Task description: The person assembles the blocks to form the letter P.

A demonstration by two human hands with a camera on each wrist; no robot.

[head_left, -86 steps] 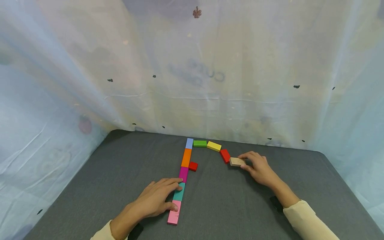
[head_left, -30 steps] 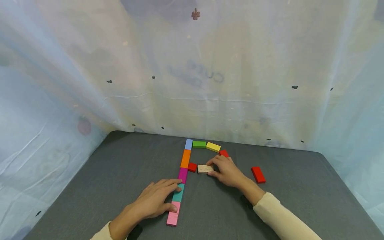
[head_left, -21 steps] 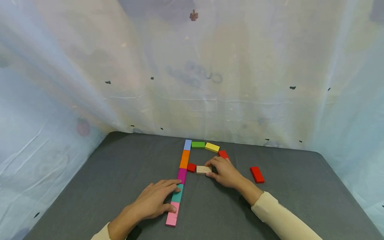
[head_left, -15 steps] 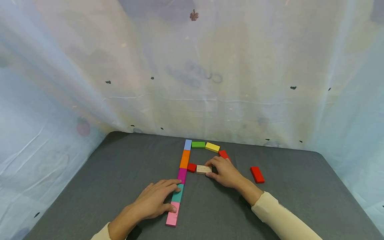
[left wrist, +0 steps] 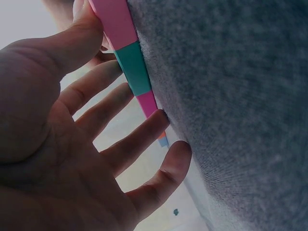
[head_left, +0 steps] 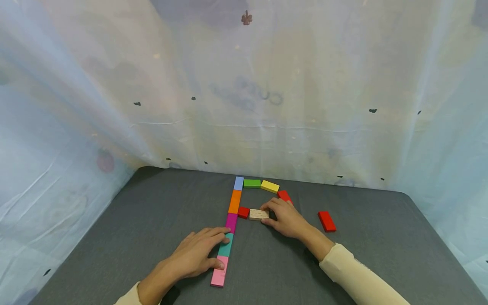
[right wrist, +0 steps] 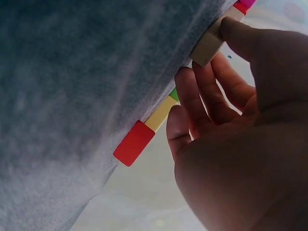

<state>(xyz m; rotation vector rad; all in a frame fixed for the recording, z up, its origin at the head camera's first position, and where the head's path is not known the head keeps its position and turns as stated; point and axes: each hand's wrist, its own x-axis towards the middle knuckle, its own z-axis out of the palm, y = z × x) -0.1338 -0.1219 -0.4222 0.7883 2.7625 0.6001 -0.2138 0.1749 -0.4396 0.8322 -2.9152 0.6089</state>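
My right hand (head_left: 286, 218) pinches a plain wooden block (head_left: 259, 214) between thumb and fingers; the block lies flat, its left end against a short red block (head_left: 243, 212). That red block meets a straight row of blocks: light blue (head_left: 238, 183), orange (head_left: 234, 201), magenta (head_left: 231, 223), teal (head_left: 225, 244) and pink (head_left: 219, 273). My left hand (head_left: 198, 253) rests along the row's left side with fingers extended, thumb on the pink block and fingertips on the teal and magenta ones. In the right wrist view, the wooden block (right wrist: 210, 43) sits between thumb and fingertips.
Green (head_left: 252, 183) and yellow (head_left: 270, 186) blocks curve right from the row's far end to a red block (head_left: 284, 195), partly hidden by my right hand. Another red block (head_left: 327, 221) lies apart at right. A pale curtain (head_left: 267, 106) hangs behind the grey table (head_left: 160, 203).
My right hand has carried the wooden block leftward from beside the curve's red block to the short red block, then stayed there. The separate red block at right came into view. My left hand has not moved.
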